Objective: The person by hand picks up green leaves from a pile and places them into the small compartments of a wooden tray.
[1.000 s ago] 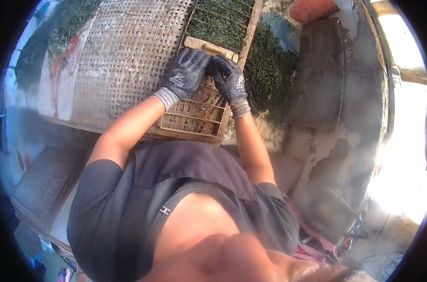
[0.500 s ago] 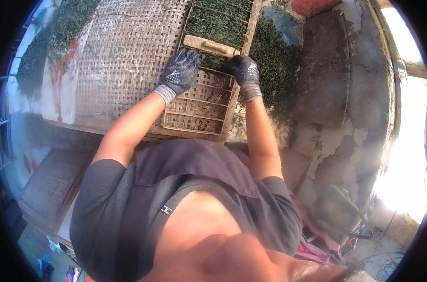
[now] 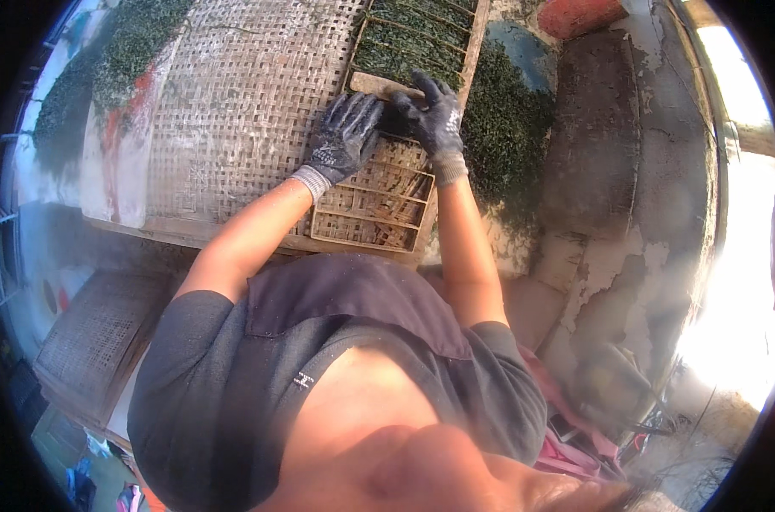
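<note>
Both my hands wear dark gloves with grey cuffs. My left hand (image 3: 343, 136) lies flat, palm down, its fingers stretched over the left side of a slatted wooden frame (image 3: 372, 218). Just beyond its fingertips is a pale wooden block (image 3: 372, 84), which lies across the frame; its handle is mostly covered now. My right hand (image 3: 439, 118) is over the block's right end, thumb and forefinger apart. Whether its fingers touch the handle is hidden. Dark green shredded leaf-like stuff (image 3: 413, 38) fills the frame's far sections; woven mat shows through the near ones.
The frame rests on a woven mat (image 3: 242, 111) over a board. More green shreds (image 3: 503, 119) are heaped at the right, another pile (image 3: 144, 51) at the far left. A brown slab (image 3: 588, 128) and a red rounded object (image 3: 579, 15) lie right.
My right hand has moved from the frame's right edge inward over the block's handle. My left fingers have spread out. The whole scene has shifted slightly right in view.
</note>
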### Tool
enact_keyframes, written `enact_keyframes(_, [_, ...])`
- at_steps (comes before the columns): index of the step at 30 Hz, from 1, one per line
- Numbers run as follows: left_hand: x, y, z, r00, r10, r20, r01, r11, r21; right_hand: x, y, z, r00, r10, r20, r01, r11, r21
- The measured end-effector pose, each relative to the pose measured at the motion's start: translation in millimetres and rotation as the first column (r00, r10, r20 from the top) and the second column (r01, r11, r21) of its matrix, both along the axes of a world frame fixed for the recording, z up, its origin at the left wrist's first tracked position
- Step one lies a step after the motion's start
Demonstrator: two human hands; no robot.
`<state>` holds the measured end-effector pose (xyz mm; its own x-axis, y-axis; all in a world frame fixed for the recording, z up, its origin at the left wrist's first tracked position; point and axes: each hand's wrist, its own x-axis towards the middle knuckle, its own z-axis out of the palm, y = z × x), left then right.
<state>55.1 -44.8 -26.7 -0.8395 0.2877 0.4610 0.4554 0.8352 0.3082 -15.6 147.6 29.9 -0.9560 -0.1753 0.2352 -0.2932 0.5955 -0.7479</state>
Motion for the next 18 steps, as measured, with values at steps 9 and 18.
enact_keyframes(9, [-6.6, 1.2, -8.9, 0.993, -0.056, -0.102, 0.061, 0.997, 0.046, 25.2, -0.2, -32.4, 0.968, 0.060, -0.244, 0.047, 0.911, 0.409])
enact_keyframes(18, [-6.7, 17.4, 6.1, 0.996, -0.042, 0.075, 0.043, 0.999, -0.014, 7.6, 58.1, -30.2, 0.994, 0.101, -0.046, -0.103, 0.994, -0.035])
